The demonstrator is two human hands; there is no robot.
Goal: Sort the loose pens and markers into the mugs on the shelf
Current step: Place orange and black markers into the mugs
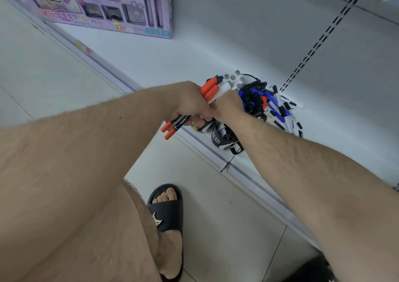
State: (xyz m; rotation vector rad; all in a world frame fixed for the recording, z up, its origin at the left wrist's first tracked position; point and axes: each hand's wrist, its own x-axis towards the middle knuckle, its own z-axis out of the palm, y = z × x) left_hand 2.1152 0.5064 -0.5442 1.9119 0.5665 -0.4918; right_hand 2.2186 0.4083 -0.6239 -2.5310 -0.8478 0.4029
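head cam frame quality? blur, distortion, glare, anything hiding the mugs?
Head view: even, soft light, no hard shadows or glare on the white shelf. Wide-angle bending, forearms loom large. Purple box at top is soft and smeared, as is the top right corner. Left hand gripping the red-capped markers is fairly sharp. Right hand and the pen pile largely hide the black mug.

Probably a shop: slotted white shelving (313, 50) and a boxed toy set (103, 5).
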